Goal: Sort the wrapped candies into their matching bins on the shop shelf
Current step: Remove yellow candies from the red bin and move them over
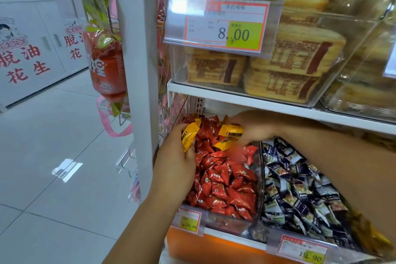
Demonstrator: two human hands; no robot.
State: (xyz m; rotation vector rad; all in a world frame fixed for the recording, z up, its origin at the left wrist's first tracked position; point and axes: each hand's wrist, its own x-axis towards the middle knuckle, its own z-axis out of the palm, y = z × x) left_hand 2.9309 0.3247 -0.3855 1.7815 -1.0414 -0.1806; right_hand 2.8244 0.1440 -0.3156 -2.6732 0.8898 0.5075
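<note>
A clear bin [229,222] on the lower shelf is full of red wrapped candies [222,184], with some yellow ones mixed in at its back. My left hand [177,156] is over the bin's left side, shut on a yellow wrapped candy [188,137]. My right hand [255,128] reaches in from the right under the upper shelf and grips yellow wrapped candies [230,135]; it is blurred. The neighbouring bin holds dark blue and white wrapped candies [300,191]. At the far right edge lie yellow wrapped candies [368,231] in another bin, mostly hidden by my right forearm.
The upper shelf [257,100] hangs low over the bins and carries clear boxes of packaged cakes [289,66] with a price tag. A white shelf post [139,70] stands left of the bins, with hanging snack bags. The tiled aisle floor [53,156] lies to the left.
</note>
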